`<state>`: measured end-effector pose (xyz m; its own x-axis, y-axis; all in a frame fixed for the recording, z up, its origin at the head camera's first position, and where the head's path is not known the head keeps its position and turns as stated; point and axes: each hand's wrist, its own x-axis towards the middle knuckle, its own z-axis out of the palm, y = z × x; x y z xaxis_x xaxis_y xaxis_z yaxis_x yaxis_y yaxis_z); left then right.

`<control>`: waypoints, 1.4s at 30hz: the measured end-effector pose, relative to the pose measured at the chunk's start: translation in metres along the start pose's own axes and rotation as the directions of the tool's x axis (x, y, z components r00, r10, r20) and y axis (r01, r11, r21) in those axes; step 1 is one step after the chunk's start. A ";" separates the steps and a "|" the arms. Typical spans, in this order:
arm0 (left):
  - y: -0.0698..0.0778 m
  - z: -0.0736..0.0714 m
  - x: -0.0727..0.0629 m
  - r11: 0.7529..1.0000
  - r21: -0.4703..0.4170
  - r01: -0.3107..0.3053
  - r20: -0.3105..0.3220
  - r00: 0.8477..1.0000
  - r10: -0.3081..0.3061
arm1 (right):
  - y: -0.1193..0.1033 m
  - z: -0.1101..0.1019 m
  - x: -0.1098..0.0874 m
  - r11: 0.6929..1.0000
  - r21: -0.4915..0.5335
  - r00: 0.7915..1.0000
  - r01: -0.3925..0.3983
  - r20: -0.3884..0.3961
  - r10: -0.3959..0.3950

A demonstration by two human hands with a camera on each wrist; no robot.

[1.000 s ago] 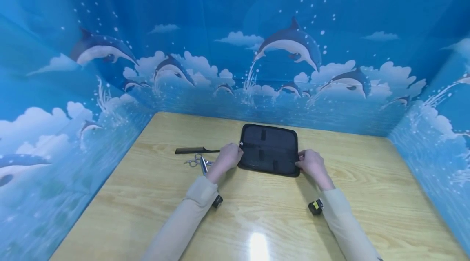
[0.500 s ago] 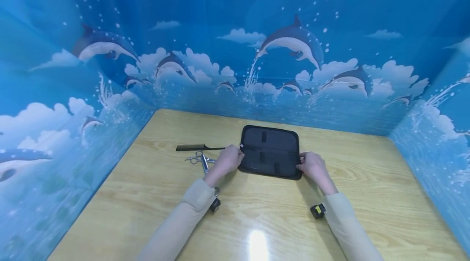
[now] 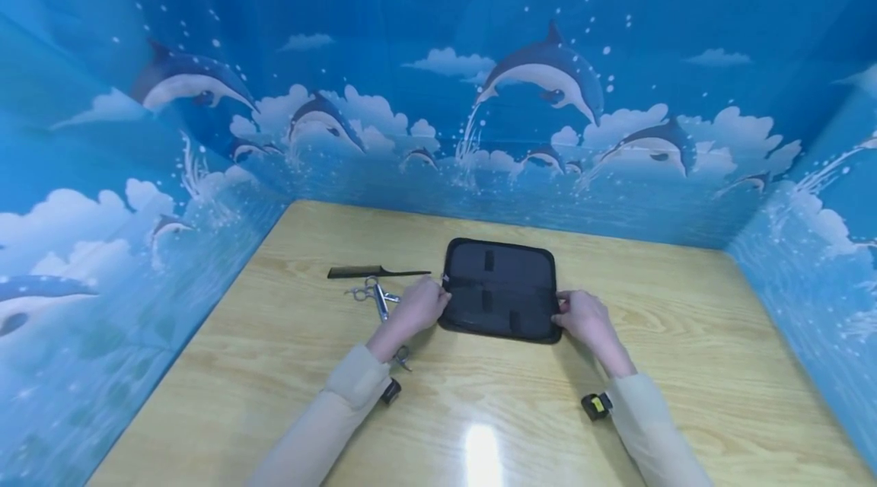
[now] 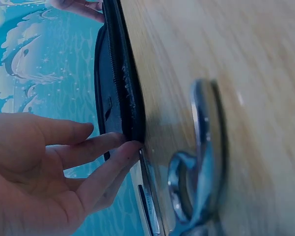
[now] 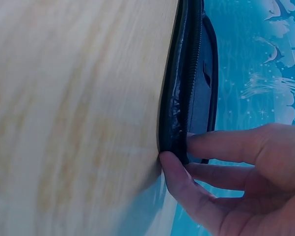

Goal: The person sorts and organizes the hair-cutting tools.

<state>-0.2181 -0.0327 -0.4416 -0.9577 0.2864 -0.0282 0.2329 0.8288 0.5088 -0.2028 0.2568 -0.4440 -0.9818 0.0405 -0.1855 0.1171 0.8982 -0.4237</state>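
A black zip case (image 3: pixel 503 285) lies unfolded flat on the table, its lining with several small elastic loops facing up. My right hand (image 3: pixel 584 317) pinches its near right corner; in the right wrist view the thumb (image 5: pixel 221 145) is on the inner side and a finger curls under the edge. With loosely bent fingertips my left hand (image 3: pixel 416 306) touches the left edge, while the left wrist view shows its thumb (image 4: pixel 71 132) apart from the case. Left of that hand are a black tail comb (image 3: pixel 359 272) and silver scissors (image 3: pixel 381 302), partly hidden by the hand and wrist.
The wooden table (image 3: pixel 521 403) meets a blue dolphin-printed curtain (image 3: pixel 438 106) at the back and along both sides. A scissor finger loop (image 4: pixel 181 182) lies close beneath my left wrist. Dark wrist cameras (image 3: pixel 596 405) hang beside both forearms.
The case has slid slightly toward me with both hands at its sides. My left hand has shifted a little left and nearer, uncovering the comb's tail and a scissor loop.
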 end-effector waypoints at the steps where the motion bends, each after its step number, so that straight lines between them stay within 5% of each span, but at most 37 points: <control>1: 0.000 -0.001 -0.002 1.000 0.002 -0.001 0.003 1.000 0.001 | -0.001 0.000 -0.001 1.000 0.005 1.000 -0.005 0.003 0.005; 9: -0.002 -0.005 -0.013 0.999 0.029 -0.023 0.021 1.000 0.022 | -0.006 0.003 -0.010 1.000 0.007 1.000 0.008 0.022 -0.008; 25: -0.008 -0.004 -0.035 0.993 0.075 -0.088 -0.048 0.995 0.092 | -0.009 0.009 -0.032 0.998 -0.017 0.999 0.053 -0.004 -0.053; 42: -0.011 -0.004 -0.055 0.995 0.012 -0.098 -0.040 0.994 0.099 | -0.007 0.017 -0.053 0.991 -0.070 0.993 0.112 -0.018 -0.113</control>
<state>-0.1687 -0.0596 -0.4424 -0.9360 0.3476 0.0564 0.3280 0.8024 0.4986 -0.1488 0.2409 -0.4458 -0.9912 -0.0537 -0.1206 -0.0041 0.9256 -0.3786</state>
